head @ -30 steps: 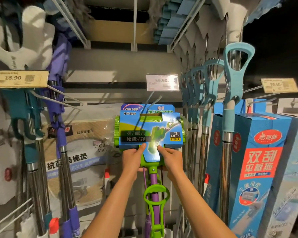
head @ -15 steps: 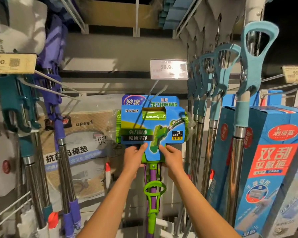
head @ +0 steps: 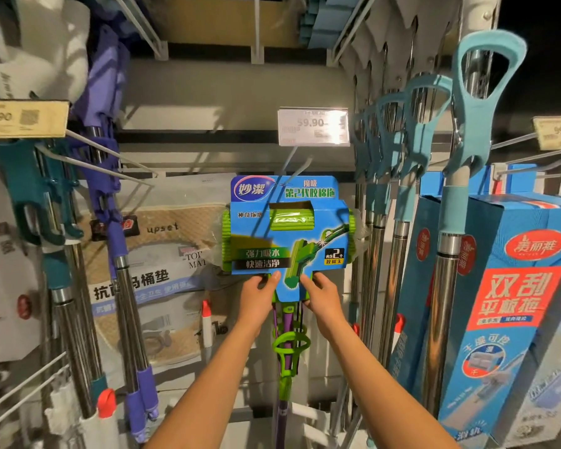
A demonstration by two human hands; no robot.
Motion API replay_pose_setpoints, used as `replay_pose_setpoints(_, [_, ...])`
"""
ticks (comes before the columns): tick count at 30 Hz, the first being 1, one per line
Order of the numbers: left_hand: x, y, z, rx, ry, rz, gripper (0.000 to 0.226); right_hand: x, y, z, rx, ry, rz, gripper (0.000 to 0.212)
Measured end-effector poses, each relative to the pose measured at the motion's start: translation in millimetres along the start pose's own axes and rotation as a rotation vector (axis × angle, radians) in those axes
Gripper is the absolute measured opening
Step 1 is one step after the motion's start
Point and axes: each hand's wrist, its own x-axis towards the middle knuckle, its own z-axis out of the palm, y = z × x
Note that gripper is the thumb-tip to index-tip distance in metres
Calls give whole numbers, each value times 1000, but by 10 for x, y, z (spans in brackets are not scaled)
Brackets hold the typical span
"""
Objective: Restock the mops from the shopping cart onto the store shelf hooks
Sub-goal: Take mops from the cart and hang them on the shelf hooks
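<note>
Shelving (head: 234,89) of grey metal fills the view, hung with rows of mops. Largest at the right stands a tall blue cardboard mop box (head: 512,312), beside a rank of steel-shafted mops with pale teal loop handles (head: 486,102). At the left hang teal and purple-handled mops (head: 110,176). In the middle is the task's mop, its green sponge head wrapped in a blue printed card sleeve (head: 289,228), with a purple shaft and green lever below. Compared with a second ago, the sleeve sits higher against the wire hook (head: 290,163) under the white price tag (head: 313,126); the hook wires now cross its upper part, near the cut-out. I judge the mop is being threaded on, or just hung; which, I cannot tell. The left hand (head: 256,294) pinches the sleeve's lower edge, thumb in front. The right hand (head: 321,294) grips the narrow lower tab likewise. Both have moved up with it, so release looks close.
</note>
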Motion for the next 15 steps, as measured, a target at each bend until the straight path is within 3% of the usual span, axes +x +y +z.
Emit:
replay_pose_setpoints(2, [42,-60,11,18,4,-15,51,-25,-20,-9,-26,-5,12,20])
replay_pose_setpoints(5, [33,-88,12,28,2,-49,50,-65,-10,-45,-42,-22,10,16])
replay_pose_setpoints(9, [-286,78,-3,-49,-30,-46,19,-235,-37,-85,-40,-13,2,38])
replay_pose_setpoints(12, [-580,188,-33,-35,-28,11,45,-477,-144,-86,-49,35,-37,53])
replay_pose_setpoints(15, [-949,290,-132,43,8,90,51,-802,-306,-81,-19,22,-97,53])
